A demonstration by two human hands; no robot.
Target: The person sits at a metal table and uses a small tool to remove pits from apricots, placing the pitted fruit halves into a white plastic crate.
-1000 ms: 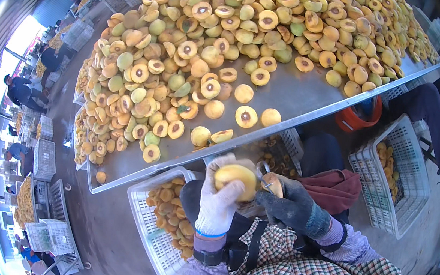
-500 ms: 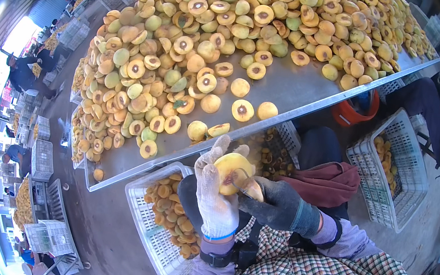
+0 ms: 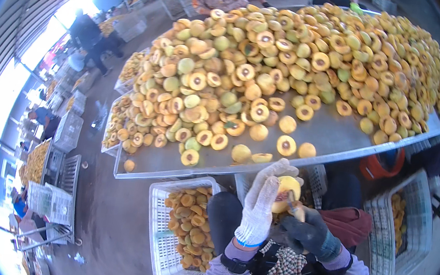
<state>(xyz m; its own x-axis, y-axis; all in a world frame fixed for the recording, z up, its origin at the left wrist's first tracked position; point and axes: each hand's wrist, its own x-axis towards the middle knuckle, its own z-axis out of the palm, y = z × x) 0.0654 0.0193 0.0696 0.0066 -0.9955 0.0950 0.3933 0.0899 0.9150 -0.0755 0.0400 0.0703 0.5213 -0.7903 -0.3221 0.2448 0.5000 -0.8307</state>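
1. The left hand (image 3: 261,206), in a white knit glove, is wrapped around a yellow peach (image 3: 286,192), fingers curled over its near side, just below the front edge of the metal table (image 3: 335,138).
2. The right hand (image 3: 309,235), in a dark glove, is closed on a small tool (image 3: 295,206) whose tip meets the fruit's cut face; the blade itself is too small to make out.
3. Judgement: to work the pit out cleanly, keep the peach steady in the left grip and turn the tool, not the fruit. Keep the left fingertips behind the cutting line.
4. Halved and whole fruit form a heap (image 3: 272,67) covering most of the table; only a strip along the near edge is bare.
5. A white crate (image 3: 157,223) of fruit stands just left of the knees; a second crate (image 3: 406,232) stands at the right, near the table's end.
6. Open room is tight: hands work between table edge and lap, with both crates close by.
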